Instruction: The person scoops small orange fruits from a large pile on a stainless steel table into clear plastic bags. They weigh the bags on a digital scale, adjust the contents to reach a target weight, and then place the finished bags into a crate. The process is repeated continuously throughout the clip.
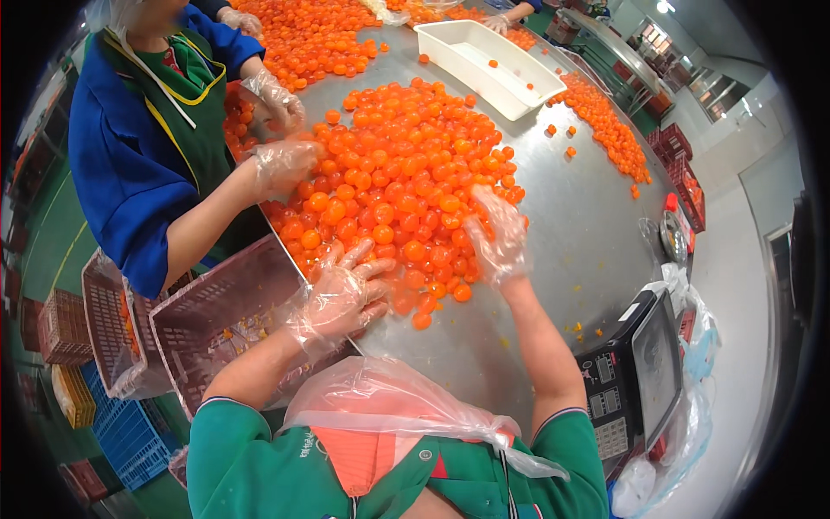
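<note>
A large heap of glossy orange balls [402, 164] lies on a steel table [588, 251]. My left hand [350, 285], in a clear plastic glove, rests at the heap's lower left edge beside the table's edge, fingers spread and touching the balls. My right hand [493, 233], also gloved, lies against the right side of the heap with its fingers stretched out on the balls. I cannot see anything gripped in either. Below my left hand stands a dull pink perforated crate [199, 320] with small yellow scraps inside.
A co-worker [156, 147] at left reaches gloved hands [281, 164] into the heap; other hands [497, 22] work farther back. A white tray [467, 65], further piles [605, 121], a black scale [622, 381] with plastic bags and more crates [65, 320] surround me.
</note>
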Demonstrator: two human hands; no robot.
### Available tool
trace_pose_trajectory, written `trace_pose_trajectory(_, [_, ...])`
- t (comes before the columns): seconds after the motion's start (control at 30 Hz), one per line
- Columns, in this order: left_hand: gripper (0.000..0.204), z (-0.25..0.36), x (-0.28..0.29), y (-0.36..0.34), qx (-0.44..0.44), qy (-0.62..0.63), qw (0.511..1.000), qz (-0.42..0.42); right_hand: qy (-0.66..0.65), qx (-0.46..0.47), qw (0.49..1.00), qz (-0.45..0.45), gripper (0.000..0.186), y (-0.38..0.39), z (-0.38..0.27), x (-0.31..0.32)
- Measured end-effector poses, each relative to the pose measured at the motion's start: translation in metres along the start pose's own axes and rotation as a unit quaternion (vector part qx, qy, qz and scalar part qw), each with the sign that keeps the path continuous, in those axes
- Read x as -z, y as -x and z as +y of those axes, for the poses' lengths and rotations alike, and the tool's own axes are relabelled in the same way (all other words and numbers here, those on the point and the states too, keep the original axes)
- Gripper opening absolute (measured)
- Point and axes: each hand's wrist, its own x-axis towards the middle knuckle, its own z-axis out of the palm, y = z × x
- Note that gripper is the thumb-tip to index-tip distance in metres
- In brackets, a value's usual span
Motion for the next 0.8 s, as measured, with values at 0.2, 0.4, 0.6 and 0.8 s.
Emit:
trace_pose_trajectory(0.2, [0.054, 0.006, -0.004, -0.005, 0.04, 0.015, 0.999, 0.035, 0.085, 0.027, 0.98, -0.177, 0.035, -0.062, -0.011, -0.028])
trace_pose_trajectory(0.4, [0.049, 0.005, -0.004, -0.009, 0.026, -0.013, 0.999, 0.044, 0.212, 0.036, 0.939, -0.268, 0.021, -0.085, -0.016, -0.049])
trace_pose_trajectory(0.6, [0.048, 0.004, -0.009, -0.004, 0.036, 0.01, 0.998, 0.054, 0.107, -0.03, 0.974, -0.199, 0.022, -0.078, -0.013, -0.048])
trace_pose_trajectory(0.8, [0.049, 0.002, -0.014, -0.002, 0.038, 0.01, 0.997, 0.059, -0.161, -0.146, 0.976, -0.031, 0.023, -0.053, 0.006, -0.036])
